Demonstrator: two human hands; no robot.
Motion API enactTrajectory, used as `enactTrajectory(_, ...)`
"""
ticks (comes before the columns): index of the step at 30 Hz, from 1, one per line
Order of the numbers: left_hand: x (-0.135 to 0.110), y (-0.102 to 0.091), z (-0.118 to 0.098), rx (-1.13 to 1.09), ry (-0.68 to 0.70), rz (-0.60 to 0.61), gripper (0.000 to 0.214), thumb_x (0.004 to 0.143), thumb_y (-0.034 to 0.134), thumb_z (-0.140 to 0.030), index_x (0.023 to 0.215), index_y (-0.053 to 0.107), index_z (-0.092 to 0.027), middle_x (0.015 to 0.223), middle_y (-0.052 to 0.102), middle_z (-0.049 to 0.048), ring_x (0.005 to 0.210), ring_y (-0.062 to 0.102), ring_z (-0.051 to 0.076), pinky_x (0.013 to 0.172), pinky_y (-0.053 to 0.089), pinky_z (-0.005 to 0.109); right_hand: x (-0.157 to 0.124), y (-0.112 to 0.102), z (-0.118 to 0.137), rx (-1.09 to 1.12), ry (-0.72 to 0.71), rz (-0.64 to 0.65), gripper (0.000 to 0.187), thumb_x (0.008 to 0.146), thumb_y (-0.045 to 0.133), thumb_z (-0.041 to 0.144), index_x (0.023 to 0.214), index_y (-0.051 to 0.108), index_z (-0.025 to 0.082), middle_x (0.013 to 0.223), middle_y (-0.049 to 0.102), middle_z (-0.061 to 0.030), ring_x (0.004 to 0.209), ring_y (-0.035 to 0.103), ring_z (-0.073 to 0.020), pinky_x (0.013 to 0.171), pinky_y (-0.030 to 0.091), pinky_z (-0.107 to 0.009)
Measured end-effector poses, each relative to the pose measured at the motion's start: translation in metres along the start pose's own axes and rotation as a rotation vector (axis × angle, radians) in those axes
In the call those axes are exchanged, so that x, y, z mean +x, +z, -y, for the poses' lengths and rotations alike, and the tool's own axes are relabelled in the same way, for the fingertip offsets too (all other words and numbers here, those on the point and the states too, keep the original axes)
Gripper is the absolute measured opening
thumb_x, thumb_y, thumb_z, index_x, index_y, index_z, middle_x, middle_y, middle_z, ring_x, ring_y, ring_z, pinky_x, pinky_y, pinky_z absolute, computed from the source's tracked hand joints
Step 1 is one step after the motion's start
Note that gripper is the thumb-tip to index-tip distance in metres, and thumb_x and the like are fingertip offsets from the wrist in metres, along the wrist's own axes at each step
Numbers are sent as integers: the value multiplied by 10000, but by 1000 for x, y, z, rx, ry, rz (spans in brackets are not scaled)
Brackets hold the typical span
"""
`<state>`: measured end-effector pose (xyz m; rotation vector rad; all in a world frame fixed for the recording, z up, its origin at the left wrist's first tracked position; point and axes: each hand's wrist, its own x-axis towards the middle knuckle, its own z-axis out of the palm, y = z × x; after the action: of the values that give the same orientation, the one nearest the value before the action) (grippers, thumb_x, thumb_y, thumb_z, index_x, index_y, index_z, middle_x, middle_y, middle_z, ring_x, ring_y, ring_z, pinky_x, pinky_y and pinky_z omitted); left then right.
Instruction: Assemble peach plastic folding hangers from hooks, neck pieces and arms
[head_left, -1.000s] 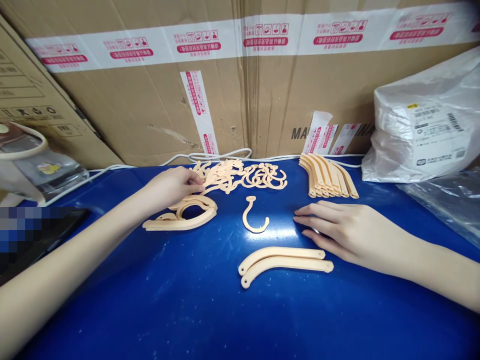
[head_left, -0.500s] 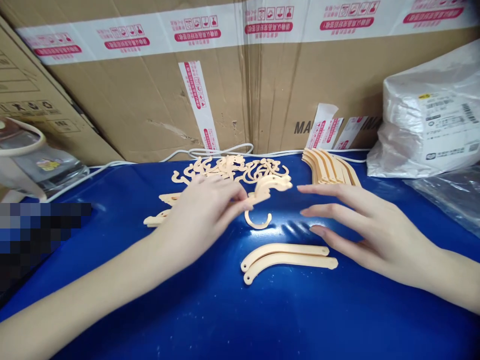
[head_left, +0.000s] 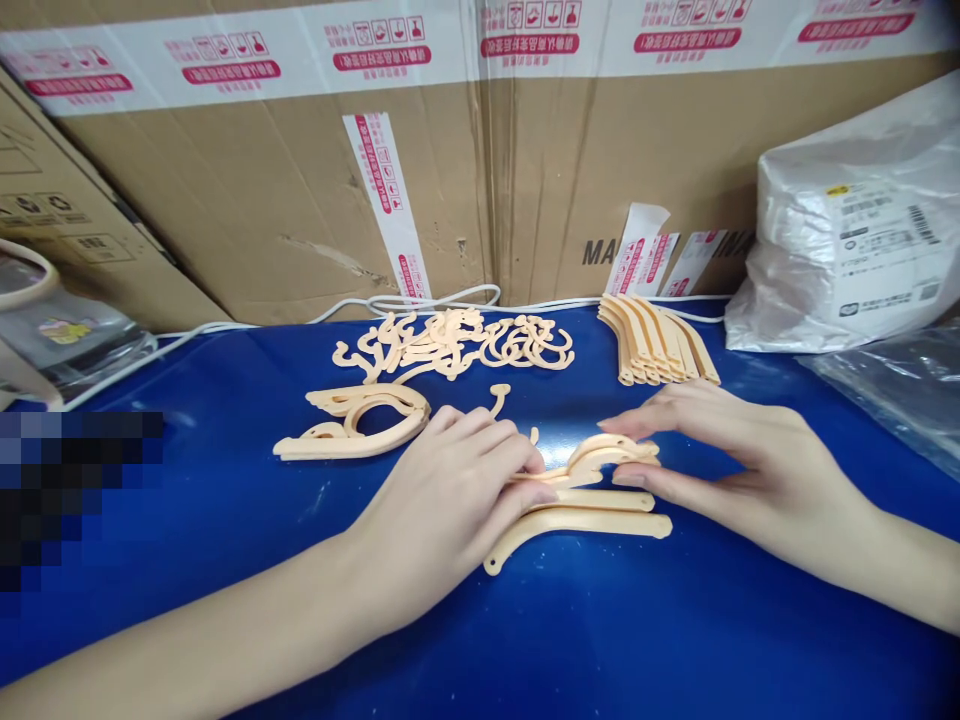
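My left hand (head_left: pixel 457 500) pinches one end of a curved beige plastic hanger piece (head_left: pixel 592 458) between thumb and fingers. My right hand (head_left: pixel 765 470) has its index finger above and thumb below the other end, closed around it. Just beneath lie two long curved hanger arms (head_left: pixel 600 523), side by side, their left part partly covered by my left hand. A loose hook (head_left: pixel 500 392) lies behind my left hand, mostly hidden. To the left of that hand rest folded hanger assemblies (head_left: pixel 360 425) of the same beige plastic.
A pile of beige hooks (head_left: pixel 450 340) lies at the back, with a stack of hanger arms (head_left: pixel 652 340) to its right. Cardboard boxes (head_left: pixel 300 180) wall off the rear, where a white cable (head_left: pixel 360 305) runs. A white plastic package (head_left: pixel 847 230) stands right; a clear jug (head_left: pixel 60 320) stands left.
My left hand has brought the hanger piece nearer and to the right, above the two arms. My right hand has closed from spread fingers onto the piece's far end.
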<state>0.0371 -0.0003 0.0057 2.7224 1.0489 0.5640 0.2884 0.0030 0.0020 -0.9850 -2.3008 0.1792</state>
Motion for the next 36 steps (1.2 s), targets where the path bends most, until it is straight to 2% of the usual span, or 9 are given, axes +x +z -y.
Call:
enactTrajectory(5, -1, 1, 5, -10, -3, -67, 204, 967, 469, -348, 866, 571, -202, 840, 642, -6, 766, 487, 174, 678, 285, 340, 1, 1, -2, 31, 53, 7, 157, 857, 628, 332, 993, 668, 265, 946, 724, 14, 862, 668, -173, 772, 523, -289)
enactTrajectory(9, 0, 0, 9, 40, -10, -72, 200, 988, 412, -292, 979, 593, -208, 905, 650, 13, 815, 492, 185, 697, 299, 341, 5, -2, -7, 141, 171, 8, 137, 842, 643, 322, 947, 695, 251, 945, 736, 16, 858, 683, -165, 784, 539, -264)
enactTrajectory(13, 2, 1, 15, 69, -30, -99, 193, 985, 415, -272, 1022, 597, -217, 923, 647, 17, 859, 504, 189, 735, 331, 340, 13, -8, -15, 260, 313, 91, 163, 814, 670, 371, 897, 724, 241, 895, 737, 2, 817, 682, -173, 733, 547, -274)
enactTrajectory(17, 3, 4, 21, 62, -49, -103, 183, 975, 428, -273, 972, 604, -221, 913, 637, 18, 864, 514, 188, 746, 357, 337, 16, -10, -29, 478, 447, 192, 270, 754, 720, 416, 907, 721, 194, 860, 731, -37, 786, 687, -189, 714, 563, -296)
enactTrajectory(21, 4, 7, 24, 91, -48, -100, 174, 964, 433, -245, 962, 605, -216, 939, 632, 27, 898, 517, 193, 763, 374, 340, 15, -10, -42, 659, 535, 249, 226, 753, 719, 366, 907, 709, 201, 899, 743, -42, 811, 704, -195, 711, 581, -293)
enactTrajectory(25, 4, 10, 25, 112, -4, -85, 183, 961, 436, -247, 1010, 611, -219, 987, 636, 38, 928, 528, 201, 782, 396, 348, 17, -13, -49, 619, 554, 309, 199, 775, 690, 358, 905, 704, 209, 916, 746, -39, 785, 706, -179, 685, 577, -284)
enactTrajectory(29, 3, 12, 24, 87, 46, -74, 234, 971, 424, -255, 1128, 595, -221, 1128, 634, 50, 1031, 544, 207, 844, 433, 358, 18, -14, -54, 510, 509, 313, 344, 766, 691, 437, 979, 677, 167, 885, 737, -67, 776, 692, -187, 700, 559, -311)
enactTrajectory(32, 3, 13, 24, 74, 91, -31, 290, 980, 401, -262, 1211, 572, -221, 1275, 591, 48, 1182, 502, 219, 947, 431, 387, 17, -15, -54, 358, 458, 306, 375, 774, 674, 474, 983, 674, 162, 832, 722, -52, 741, 669, -178, 675, 536, -306)
enactTrajectory(36, 4, 15, 24, 83, 81, 28, 357, 987, 374, -293, 1298, 526, -206, 1387, 516, 49, 1315, 408, 238, 1052, 390, 433, 16, -16, -50, 135, 355, 284, 306, 811, 639, 445, 951, 687, 177, 833, 714, -46, 728, 653, -176, 665, 517, -308)
